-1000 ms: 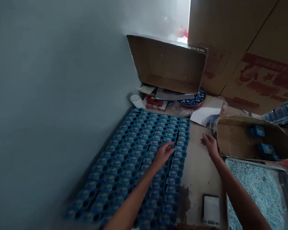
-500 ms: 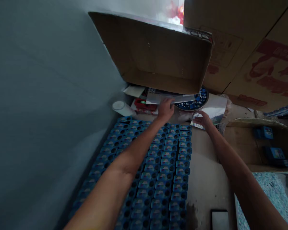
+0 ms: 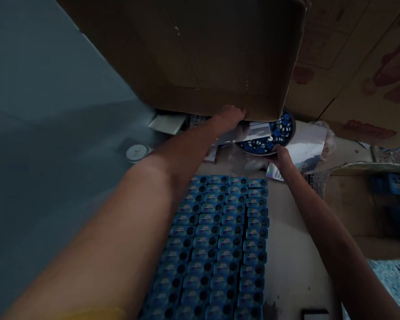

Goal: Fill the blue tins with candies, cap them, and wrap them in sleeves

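Observation:
My left hand (image 3: 232,115) is closed at the lower edge of a large open cardboard box (image 3: 200,100), fingers curled over the edge. Below that edge, partly under the box, sits a round basin (image 3: 263,154) full of small blue and silver caps (image 3: 276,133). My right hand (image 3: 281,155) grips the basin's near rim, thumb on top and fingers underneath. A clear plastic sheet or bag with a white label (image 3: 258,131) lies over the basin's left part. Nearer to me stand rows of small blue containers (image 3: 210,231), each with a dark round hole.
At right is an open carton (image 3: 350,200) with blue packs (image 3: 395,183), and below it a tray of blue-white granules (image 3: 393,282). A white round-lidded tub (image 3: 136,153) stands by the left wall. Tall printed cartons (image 3: 350,75) rise behind.
My left hand has moved up from beside the plastic sheet to the box's lower edge. My right hand has gone from open near the basin to gripping its rim. The view has shifted closer.

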The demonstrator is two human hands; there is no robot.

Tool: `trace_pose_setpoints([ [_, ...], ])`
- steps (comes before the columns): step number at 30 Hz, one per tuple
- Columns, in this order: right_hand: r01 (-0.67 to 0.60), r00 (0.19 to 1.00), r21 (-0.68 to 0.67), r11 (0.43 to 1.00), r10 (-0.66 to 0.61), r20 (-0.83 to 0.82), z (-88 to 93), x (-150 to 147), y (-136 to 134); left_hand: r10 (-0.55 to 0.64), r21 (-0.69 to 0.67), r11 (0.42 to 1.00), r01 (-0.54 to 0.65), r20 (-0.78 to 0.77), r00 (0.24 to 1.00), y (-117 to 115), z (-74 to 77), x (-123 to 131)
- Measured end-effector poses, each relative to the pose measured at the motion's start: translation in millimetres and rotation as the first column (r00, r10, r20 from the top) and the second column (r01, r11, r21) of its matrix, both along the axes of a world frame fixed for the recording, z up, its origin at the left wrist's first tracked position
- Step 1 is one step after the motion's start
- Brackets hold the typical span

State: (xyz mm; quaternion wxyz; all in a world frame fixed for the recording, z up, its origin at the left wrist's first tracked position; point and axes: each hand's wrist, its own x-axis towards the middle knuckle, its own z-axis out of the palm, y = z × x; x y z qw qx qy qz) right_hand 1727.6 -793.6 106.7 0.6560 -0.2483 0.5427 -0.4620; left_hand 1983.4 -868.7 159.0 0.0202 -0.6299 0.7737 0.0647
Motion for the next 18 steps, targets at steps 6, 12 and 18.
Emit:
trace_pose_setpoints([
  [6,0.021,0.999,0.130,0.991,-0.016,-0.042,17.0,-21,23,-0.020,-0.027,0.999,0.020,-0.018,1.000,-6,7.0,7],
  [12,0.063,0.992,0.132,0.989,-0.047,-0.119,44.6,-80,93,0.002,-0.033,0.999,-0.007,-0.141,0.990,-8,11.7,3],
  [18,0.119,0.950,0.289,0.950,-0.024,-0.310,74.0,-146,239,0.075,-0.061,0.994,-0.088,-0.189,0.979,-4,-10.8,5],
])
